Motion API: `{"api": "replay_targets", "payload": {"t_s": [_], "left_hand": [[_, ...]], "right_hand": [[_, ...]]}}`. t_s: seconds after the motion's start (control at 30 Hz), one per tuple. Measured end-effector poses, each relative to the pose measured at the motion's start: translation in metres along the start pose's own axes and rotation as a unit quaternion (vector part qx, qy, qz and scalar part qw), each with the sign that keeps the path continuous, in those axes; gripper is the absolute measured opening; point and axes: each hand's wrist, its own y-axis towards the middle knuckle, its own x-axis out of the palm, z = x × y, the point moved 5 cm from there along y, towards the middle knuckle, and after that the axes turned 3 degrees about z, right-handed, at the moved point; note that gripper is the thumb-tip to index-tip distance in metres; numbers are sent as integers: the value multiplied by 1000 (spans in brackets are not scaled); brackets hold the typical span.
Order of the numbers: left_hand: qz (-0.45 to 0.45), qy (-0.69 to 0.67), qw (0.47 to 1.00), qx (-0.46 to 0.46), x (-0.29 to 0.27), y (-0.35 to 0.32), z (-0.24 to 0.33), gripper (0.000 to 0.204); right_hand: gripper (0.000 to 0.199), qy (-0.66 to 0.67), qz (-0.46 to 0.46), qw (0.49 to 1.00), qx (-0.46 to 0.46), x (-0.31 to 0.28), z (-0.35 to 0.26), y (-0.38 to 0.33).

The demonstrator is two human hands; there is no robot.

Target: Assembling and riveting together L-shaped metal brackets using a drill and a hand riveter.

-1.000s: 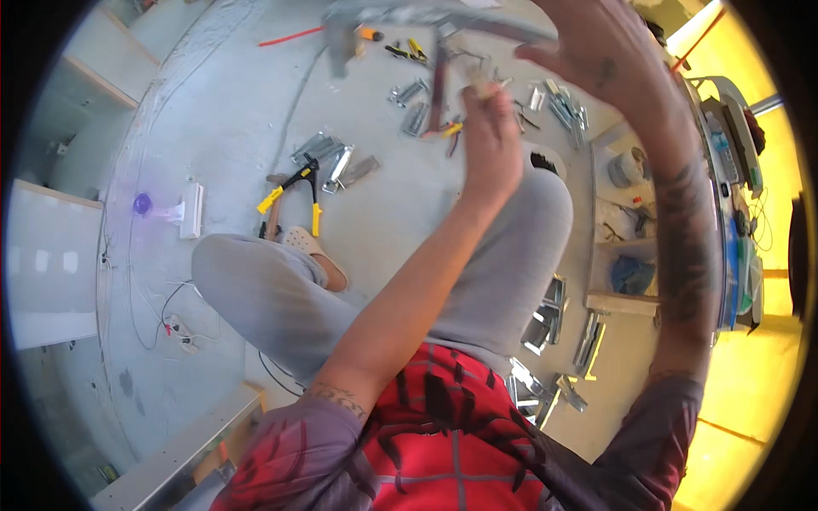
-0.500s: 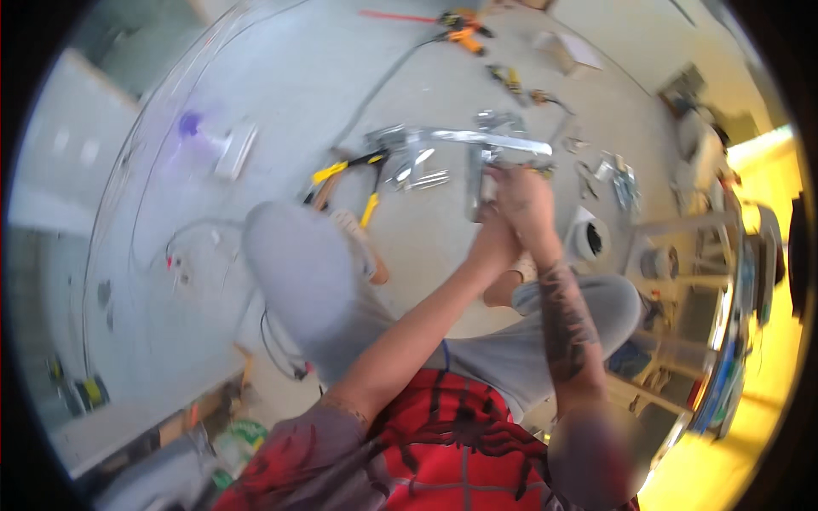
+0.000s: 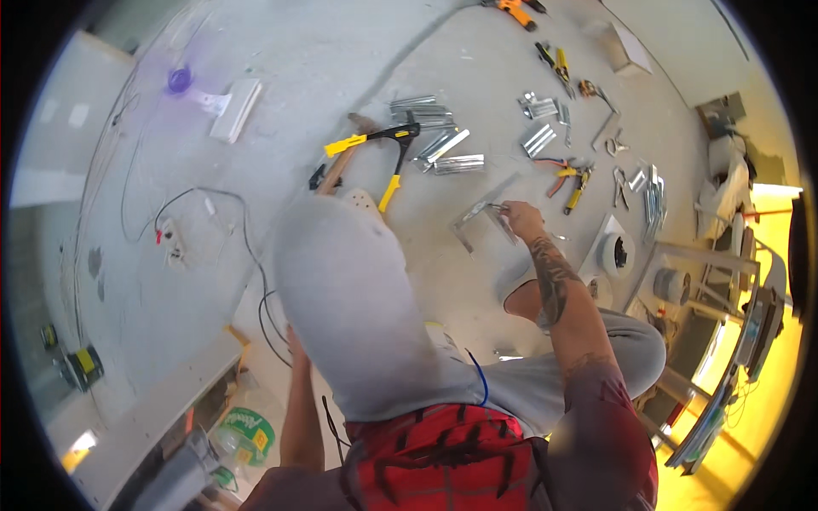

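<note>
My right hand (image 3: 521,220) is closed on one end of a thin, bent metal piece (image 3: 477,216), low over the floor in front of me. The piece looks silvery and angular, and motion blurs its exact shape. My left hand (image 3: 295,342) hangs down beside my left knee, mostly hidden, so its fingers do not show. Ahead of my knee lies a tool with yellow handles and black jaws (image 3: 400,134), resting across a hammer (image 3: 342,162). Short silvery metal profiles (image 3: 458,163) lie in a pile next to it.
Pliers with coloured handles (image 3: 573,183), snips (image 3: 558,68) and more metal pieces (image 3: 538,140) are scattered ahead to the right. A white roll (image 3: 618,254) stands near my right foot. A purple-ended fan (image 3: 180,80) is at far left. A dark cable (image 3: 243,204) curls left of my knee.
My hands have parted: the left has dropped beside my left knee, while the right stays in front, holding the bent metal piece. The long shiny strip no longer shows across the middle.
</note>
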Motion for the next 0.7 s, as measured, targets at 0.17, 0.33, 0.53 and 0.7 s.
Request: {"api": "replay_targets", "payload": {"t_s": [0.17, 0.33, 0.53, 0.7], "left_hand": [[-53, 128, 983, -118, 62, -74, -53, 38], [-40, 128, 983, -125, 51, -94, -62, 43], [4, 19, 999, -40, -34, -53, -29, 49], [28, -59, 990, 121, -127, 7, 85, 53]], "right_hand": [[24, -18, -52, 995, 79, 5, -2, 10], [20, -17, -44, 995, 84, 10, 8, 25], [18, -20, 96, 994, 43, 14, 25, 24], [28, 120, 230, 955, 145, -2, 22, 4]]}}
